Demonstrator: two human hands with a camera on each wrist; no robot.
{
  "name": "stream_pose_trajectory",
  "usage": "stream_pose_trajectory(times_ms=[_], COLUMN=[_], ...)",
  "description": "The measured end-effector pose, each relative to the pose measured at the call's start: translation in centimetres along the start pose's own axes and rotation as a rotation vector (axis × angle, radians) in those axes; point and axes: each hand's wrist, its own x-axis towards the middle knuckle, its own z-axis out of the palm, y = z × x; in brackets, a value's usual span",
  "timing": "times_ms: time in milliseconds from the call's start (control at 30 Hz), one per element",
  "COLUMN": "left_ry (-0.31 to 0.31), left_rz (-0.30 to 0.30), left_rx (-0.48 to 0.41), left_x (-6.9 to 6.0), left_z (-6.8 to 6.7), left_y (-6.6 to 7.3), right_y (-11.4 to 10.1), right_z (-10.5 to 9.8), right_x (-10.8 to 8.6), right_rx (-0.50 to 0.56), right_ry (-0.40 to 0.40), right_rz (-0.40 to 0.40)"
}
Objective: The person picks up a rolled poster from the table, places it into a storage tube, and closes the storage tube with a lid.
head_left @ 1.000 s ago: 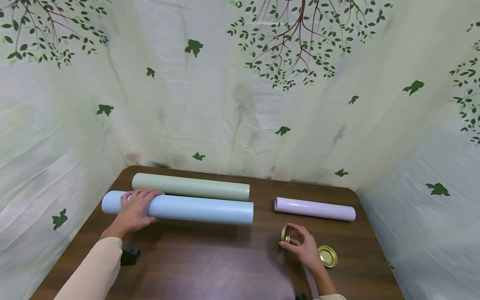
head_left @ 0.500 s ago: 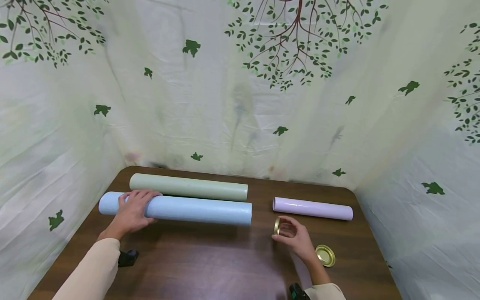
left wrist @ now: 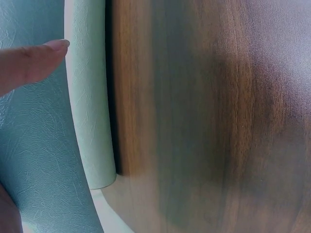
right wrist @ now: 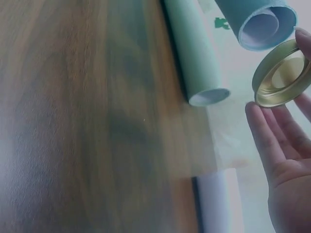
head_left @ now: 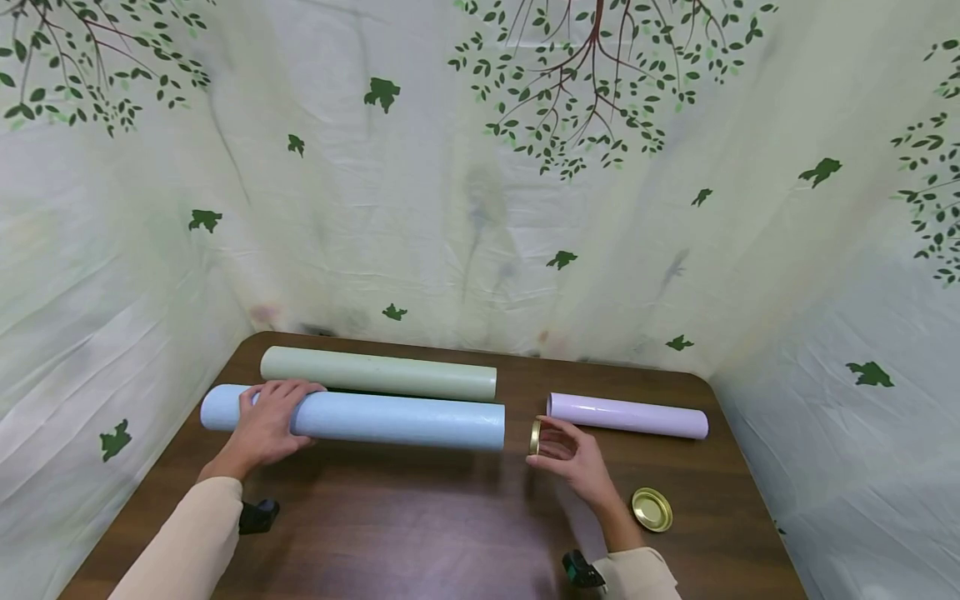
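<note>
My left hand (head_left: 272, 423) grips a light blue cardboard tube (head_left: 405, 421) near its left part, holding it above the table. In the right wrist view, the open end of the blue tube (right wrist: 265, 26) shows a pale roll inside. My right hand (head_left: 573, 458) pinches a gold metal lid (head_left: 535, 437) by its rim, on edge, a short gap to the right of that open end. A second gold lid (head_left: 652, 510) lies on the table to the right of my right wrist.
A pale green tube (head_left: 382, 372) lies on the brown table (head_left: 420, 517) behind the blue one. A shorter lilac tube (head_left: 630, 416) lies at the right, beyond my right hand. Leaf-printed cloth (head_left: 465, 200) hangs behind and at both sides of the table.
My right hand has moved left and a little farther forward with the gold lid, closer to the blue tube's open end. The lid has turned more edge-on. My left hand stays nearly still.
</note>
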Motion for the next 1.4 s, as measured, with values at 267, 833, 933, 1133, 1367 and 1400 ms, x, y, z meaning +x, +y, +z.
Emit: stream_pose_trajectory(times_ms=[267,833,933,1133,1367,1400], left_ry=[0.011,0.011,0.012,0.015,0.005,0.006], left_rz=[0.009,0.016,0.016,0.020,0.016,0.015], left_rx=[0.003,-0.005,-0.009,-0.015,-0.013,-0.015], left_x=[0.1,0.2,0.2,0.1,0.1,0.1], left_z=[-0.1,-0.2,-0.1,-0.1,-0.2,-0.2], left_y=[0.0,0.1,0.1,0.1,0.1,0.1], right_y=[-0.2,-0.9,-1.0,-1.0,-1.4,-1.4], right_z=[0.9,2.2,2.4,2.7,2.9,2.9], right_x=[0.5,1.7,1.9,1.9,2.0,2.0], right_rx=[0.013,0.036,0.045,0.041,0.058,0.060], right_ry=[-0.010,-0.078,-0.086,-0.094,-0.102,-0.104], right_rz=[-0.040,-0.081,-0.084,-0.088,-0.088,-0.088])
